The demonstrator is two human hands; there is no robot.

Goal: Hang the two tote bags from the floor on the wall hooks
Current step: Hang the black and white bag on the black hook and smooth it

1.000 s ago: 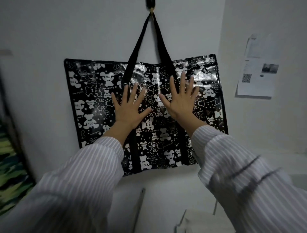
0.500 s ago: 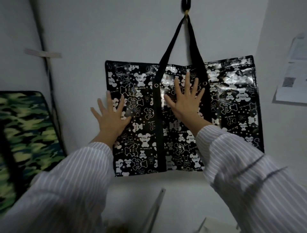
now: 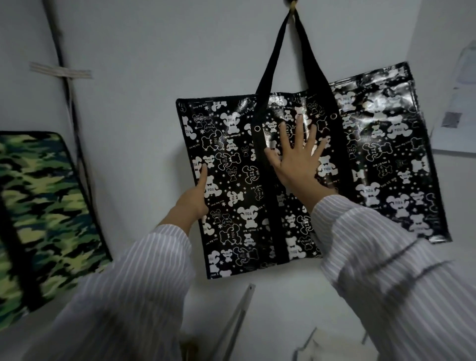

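Note:
A glossy black tote bag (image 3: 231, 195) printed with white bears hangs flat against the wall. Its two black straps run up to a dark wall hook (image 3: 292, 3) at the top edge of the view. My left hand (image 3: 193, 203) holds the bag's left edge, thumb on the front and fingers hidden behind it. The palm of my right hand (image 3: 298, 165) presses flat on the middle of the bag with fingers spread. The bag's right part sits higher and looks creased. I see no second tote bag.
A camouflage-patterned panel (image 3: 38, 206) leans at the left. A dark cable (image 3: 69, 98) taped to the wall runs down beside it. A printed paper (image 3: 461, 103) is stuck on the right wall. A thin metal bar (image 3: 237, 317) and something white (image 3: 309, 347) lie below.
My left hand slid left off the bag's face and took hold of its left edge. My right hand stayed pressed on the bag. The view shifted left and closer.

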